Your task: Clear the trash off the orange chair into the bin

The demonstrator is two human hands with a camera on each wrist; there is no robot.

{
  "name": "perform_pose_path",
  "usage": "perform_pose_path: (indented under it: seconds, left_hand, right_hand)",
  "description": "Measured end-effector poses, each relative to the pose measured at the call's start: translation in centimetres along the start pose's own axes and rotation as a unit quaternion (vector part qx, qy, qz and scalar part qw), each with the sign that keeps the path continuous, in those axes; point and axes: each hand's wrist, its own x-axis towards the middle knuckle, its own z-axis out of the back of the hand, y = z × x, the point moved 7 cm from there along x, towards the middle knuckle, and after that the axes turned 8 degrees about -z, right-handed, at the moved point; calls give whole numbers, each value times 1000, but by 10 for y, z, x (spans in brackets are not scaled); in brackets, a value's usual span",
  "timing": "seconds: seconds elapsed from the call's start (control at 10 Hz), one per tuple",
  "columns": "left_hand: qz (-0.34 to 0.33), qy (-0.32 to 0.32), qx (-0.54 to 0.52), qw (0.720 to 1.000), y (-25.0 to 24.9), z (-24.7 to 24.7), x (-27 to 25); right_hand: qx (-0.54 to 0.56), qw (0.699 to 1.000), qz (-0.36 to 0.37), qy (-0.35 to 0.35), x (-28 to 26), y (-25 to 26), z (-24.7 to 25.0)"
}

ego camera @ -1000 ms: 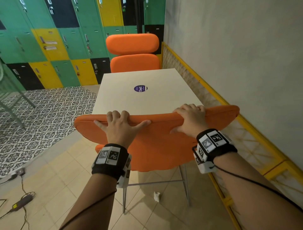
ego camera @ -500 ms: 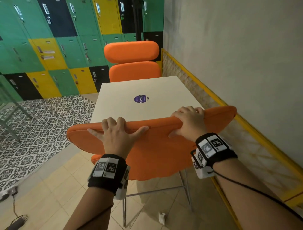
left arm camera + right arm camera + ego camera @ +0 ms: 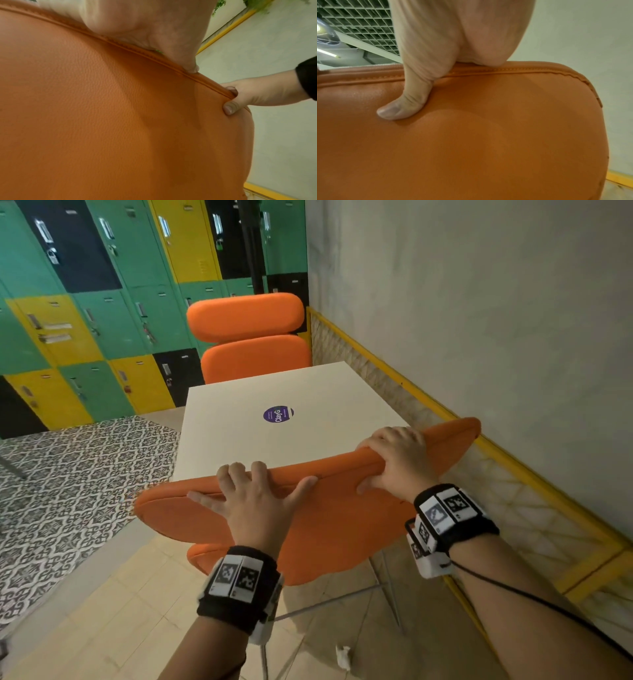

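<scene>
Both hands curled over top edge of padded orange leather chair back point(image 3: 329, 518), frame centre: left hand point(image 3: 255, 501), right hand point(image 3: 399, 460); crumpled white scrap point(image 3: 343, 657) on floor below.

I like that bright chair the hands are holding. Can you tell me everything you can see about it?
The near orange chair has a wide padded backrest covered in grainy, leather-like material with a stitched seam along its top edge. Thin metal legs stand on the tile floor. It sits at the white table. The left hand and right hand both grip its top edge, thumbs pressing the back. Its seat is mostly hidden.
</scene>
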Motion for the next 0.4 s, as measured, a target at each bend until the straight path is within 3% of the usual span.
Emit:
perform_pose_path:
  seconds: [0.2,0.3,0.4]
  left_hand:
    - [-36,-29,-36,998,4,0,-9]
    - [-98,-25,-79,992,-1,-10,-26]
    - [-173,-7,-124,977,4,-31,-68]
  right_hand:
    - [9,999,-45,-10,-42,-1,-13]
    - [51,991,-111,56,-95,-15,-20]
    - [71,964,-191,172,-186,-43,-54]
